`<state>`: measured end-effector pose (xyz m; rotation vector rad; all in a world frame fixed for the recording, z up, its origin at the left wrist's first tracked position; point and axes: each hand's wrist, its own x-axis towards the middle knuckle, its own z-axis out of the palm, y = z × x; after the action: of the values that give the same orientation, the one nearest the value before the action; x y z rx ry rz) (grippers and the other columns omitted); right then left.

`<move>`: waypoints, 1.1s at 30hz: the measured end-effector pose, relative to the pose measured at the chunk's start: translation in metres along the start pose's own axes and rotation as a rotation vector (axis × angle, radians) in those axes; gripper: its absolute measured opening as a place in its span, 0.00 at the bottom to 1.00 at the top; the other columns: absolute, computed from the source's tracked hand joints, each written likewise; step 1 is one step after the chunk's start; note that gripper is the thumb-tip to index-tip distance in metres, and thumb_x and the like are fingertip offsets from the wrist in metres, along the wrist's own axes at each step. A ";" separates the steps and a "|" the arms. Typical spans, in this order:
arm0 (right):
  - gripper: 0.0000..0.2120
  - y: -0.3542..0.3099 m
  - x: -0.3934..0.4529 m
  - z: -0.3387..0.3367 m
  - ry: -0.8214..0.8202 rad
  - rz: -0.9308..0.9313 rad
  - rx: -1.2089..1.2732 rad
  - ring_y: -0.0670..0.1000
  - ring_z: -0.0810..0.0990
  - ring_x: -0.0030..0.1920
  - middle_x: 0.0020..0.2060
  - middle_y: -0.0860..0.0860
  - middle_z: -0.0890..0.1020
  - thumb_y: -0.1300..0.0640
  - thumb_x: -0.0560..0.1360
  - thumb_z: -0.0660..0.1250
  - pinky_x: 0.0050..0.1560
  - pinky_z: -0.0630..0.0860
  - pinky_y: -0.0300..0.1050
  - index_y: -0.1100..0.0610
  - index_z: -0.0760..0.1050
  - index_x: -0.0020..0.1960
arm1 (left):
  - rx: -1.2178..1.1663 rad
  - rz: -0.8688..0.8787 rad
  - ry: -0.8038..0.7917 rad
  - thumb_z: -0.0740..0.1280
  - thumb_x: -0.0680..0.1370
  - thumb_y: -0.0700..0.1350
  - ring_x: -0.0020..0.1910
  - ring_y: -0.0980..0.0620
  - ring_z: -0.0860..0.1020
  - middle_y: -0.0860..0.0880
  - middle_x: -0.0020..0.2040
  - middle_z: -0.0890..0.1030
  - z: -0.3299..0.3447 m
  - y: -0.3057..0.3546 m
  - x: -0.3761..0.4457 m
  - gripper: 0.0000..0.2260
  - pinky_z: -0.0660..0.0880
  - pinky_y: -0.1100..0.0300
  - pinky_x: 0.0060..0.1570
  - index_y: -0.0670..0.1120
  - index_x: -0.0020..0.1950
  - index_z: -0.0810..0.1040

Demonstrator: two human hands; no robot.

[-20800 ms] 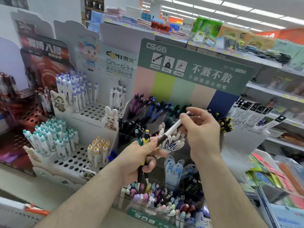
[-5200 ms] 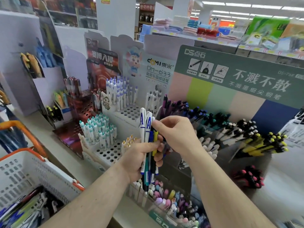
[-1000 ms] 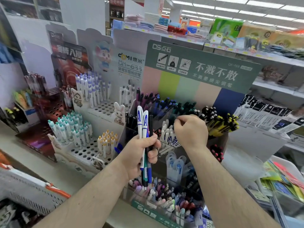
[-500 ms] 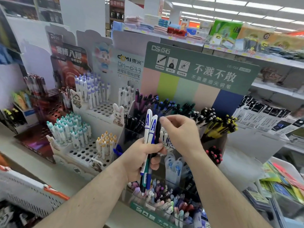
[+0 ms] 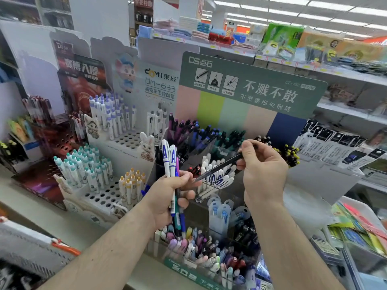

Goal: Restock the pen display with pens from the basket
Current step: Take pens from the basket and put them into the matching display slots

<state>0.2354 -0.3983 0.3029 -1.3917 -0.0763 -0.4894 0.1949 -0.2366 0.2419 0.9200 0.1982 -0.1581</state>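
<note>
My left hand (image 5: 167, 197) grips a bunch of pens (image 5: 171, 164) held upright; two are white with blue "A" caps, the others blue and teal. My right hand (image 5: 261, 170) pinches the top end of a slim black pen (image 5: 217, 167), which slants down to the left with its tip at my left thumb. Both hands hover in front of the tiered pen display (image 5: 247, 82) with its green header. Behind the black pen, a clear compartment holds white "A" pens (image 5: 217, 176). The white basket (image 5: 31, 243) with an orange handle shows at the lower left.
A white peg-hole display (image 5: 100, 197) with teal, yellow and purple capped pens stands to the left. A red display (image 5: 81, 84) is behind it. Clear bins of pastel pens (image 5: 192, 245) sit below my hands. Packaged goods (image 5: 339, 147) lie on shelves to the right.
My right hand has moved right and up away from the bunch, drawing a slim black pen out of it. My left hand has stayed in place with the other pens.
</note>
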 end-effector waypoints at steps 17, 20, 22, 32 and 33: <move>0.10 0.011 0.001 0.044 0.057 0.066 -0.010 0.49 0.84 0.38 0.38 0.49 0.84 0.65 0.79 0.65 0.44 0.83 0.45 0.59 0.79 0.59 | -0.351 0.163 0.044 0.65 0.71 0.41 0.21 0.58 0.69 0.47 0.35 0.80 -0.031 0.026 -0.002 0.04 0.63 0.68 0.19 0.45 0.43 0.73; 0.08 0.016 0.010 0.057 0.084 -0.222 -0.193 0.53 0.84 0.43 0.42 0.49 0.82 0.58 0.77 0.68 0.50 0.82 0.56 0.52 0.76 0.55 | -0.326 0.168 0.060 0.65 0.72 0.41 0.21 0.57 0.69 0.47 0.35 0.80 -0.041 0.030 -0.003 0.03 0.63 0.68 0.19 0.44 0.44 0.73; 0.06 0.021 0.013 0.070 0.070 -0.339 -0.282 0.47 0.81 0.40 0.40 0.44 0.79 0.59 0.77 0.69 0.50 0.80 0.51 0.54 0.75 0.53 | -0.301 0.164 0.061 0.65 0.72 0.41 0.21 0.57 0.70 0.47 0.35 0.80 -0.045 0.031 -0.004 0.03 0.63 0.68 0.19 0.44 0.43 0.73; 0.07 0.047 0.009 0.119 -0.420 -0.277 -0.890 0.53 0.80 0.42 0.40 0.48 0.84 0.57 0.76 0.66 0.41 0.74 0.45 0.51 0.82 0.49 | -0.134 0.156 -0.012 0.69 0.70 0.36 0.23 0.55 0.68 0.44 0.37 0.78 -0.061 0.035 -0.019 0.04 0.64 0.66 0.22 0.43 0.42 0.79; 0.09 0.044 0.008 0.121 -0.470 -0.225 -0.959 0.52 0.79 0.43 0.43 0.47 0.84 0.57 0.76 0.65 0.40 0.72 0.43 0.49 0.83 0.50 | -0.134 0.151 -0.029 0.69 0.70 0.35 0.23 0.55 0.68 0.44 0.37 0.78 -0.063 0.036 -0.020 0.05 0.64 0.65 0.22 0.44 0.42 0.80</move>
<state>0.2869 -0.2806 0.2881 -2.4432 -0.4252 -0.3801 0.1769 -0.1640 0.2370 0.7959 0.1102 -0.0183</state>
